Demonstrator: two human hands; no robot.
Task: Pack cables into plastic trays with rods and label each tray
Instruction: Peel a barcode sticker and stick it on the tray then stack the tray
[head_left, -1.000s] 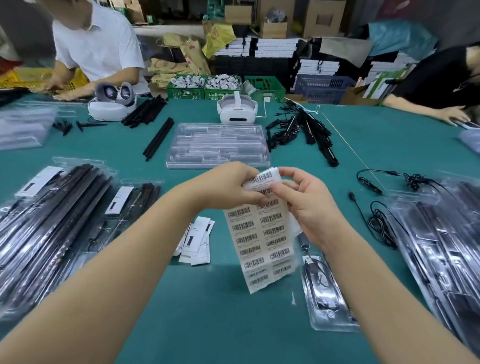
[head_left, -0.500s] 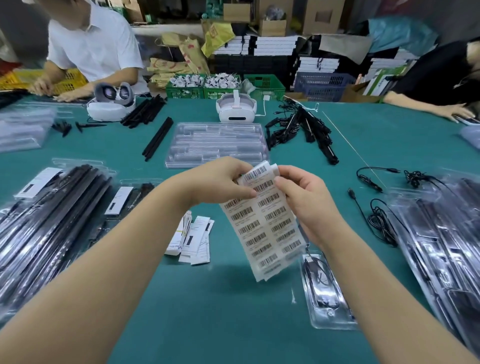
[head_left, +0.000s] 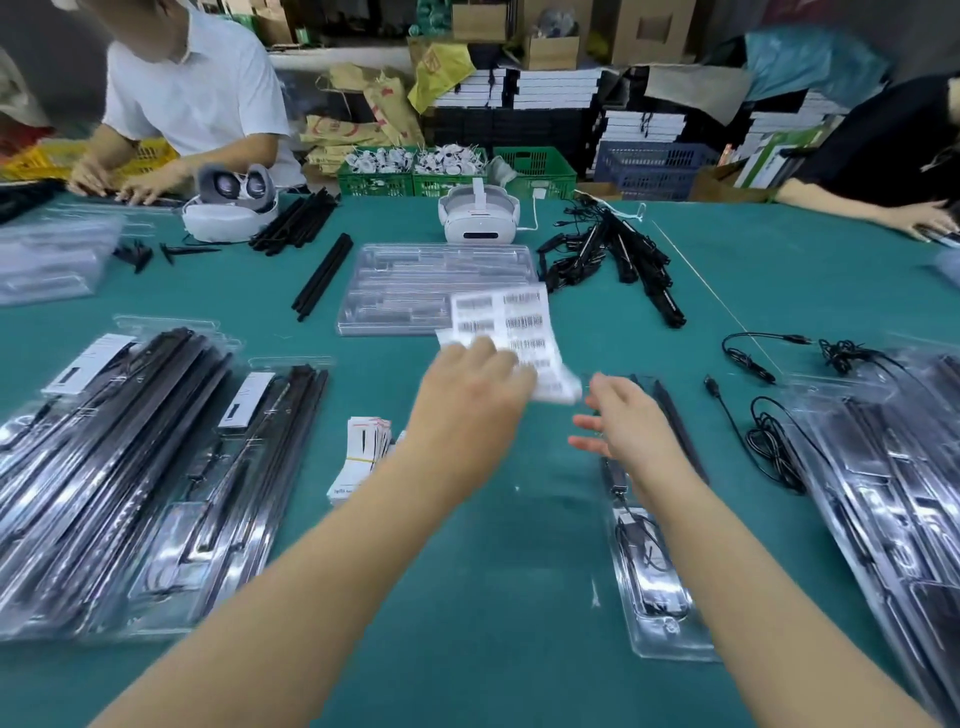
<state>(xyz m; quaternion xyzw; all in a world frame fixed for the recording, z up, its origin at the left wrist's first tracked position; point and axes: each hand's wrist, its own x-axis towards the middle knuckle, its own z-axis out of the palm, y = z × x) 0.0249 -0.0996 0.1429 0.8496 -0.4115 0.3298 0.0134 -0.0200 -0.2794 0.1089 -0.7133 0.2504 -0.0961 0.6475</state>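
While left hand (head_left: 470, 395) grips it, glossy barcode label sheet (head_left: 511, 332) (blurred, curling); right hand (head_left: 621, 421) loose-fingered, holding nothing.

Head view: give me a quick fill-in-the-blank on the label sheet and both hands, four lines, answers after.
1. The barcode label sheet is held by the ____ hand.
2. The right hand holds ____.
3. The open tray with a cable in it lies under the ____ forearm.
4. The table cover is ____ in colour.

Answers: left; nothing; right; green

The left hand pinches the sheet's near edge.
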